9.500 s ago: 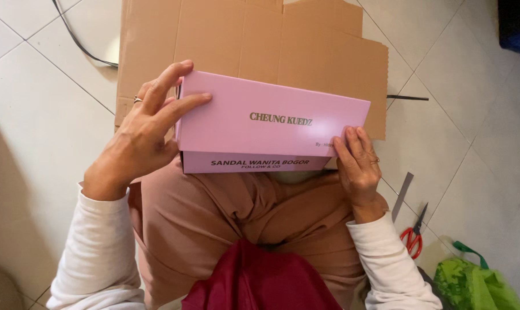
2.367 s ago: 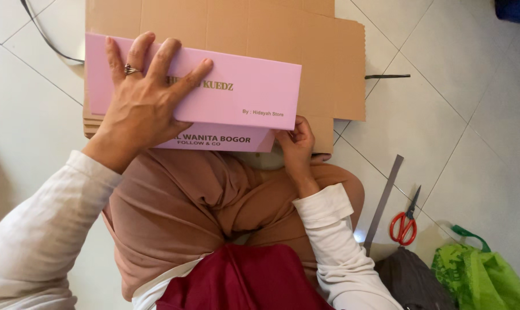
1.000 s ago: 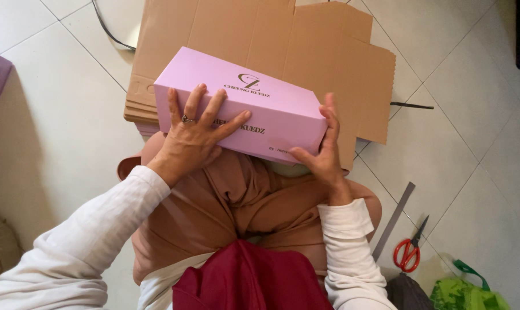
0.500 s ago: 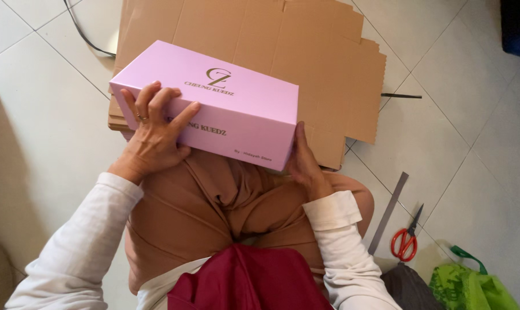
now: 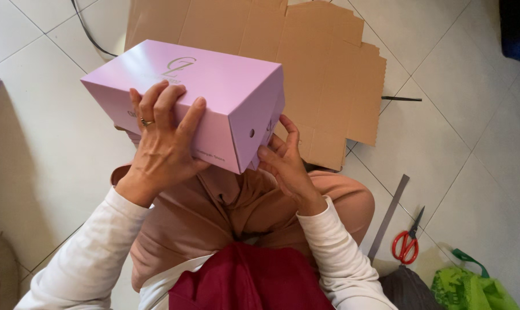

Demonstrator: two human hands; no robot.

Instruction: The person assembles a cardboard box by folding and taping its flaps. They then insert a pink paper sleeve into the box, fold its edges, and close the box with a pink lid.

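A closed pink cardboard shoe box (image 5: 202, 86) is held up over my lap, turned so one end faces right. My left hand (image 5: 165, 143) grips its near long side, fingers spread up the panel, a ring on one finger. My right hand (image 5: 283, 163) holds the right end from below, fingertips tucked under the end flap. I sit cross-legged on a white tiled floor in tan trousers.
Flat brown cardboard sheets (image 5: 323, 63) lie on the tiles behind the box. Red-handled scissors (image 5: 408, 241) and a grey metal ruler (image 5: 388, 215) lie to my right, with a green bag (image 5: 470, 290) at the lower right. A black cable (image 5: 90, 37) runs at the upper left.
I have turned the pink box so its short end swings toward my right hand. My left hand slid along the near side; my right hand moved under the end flap.
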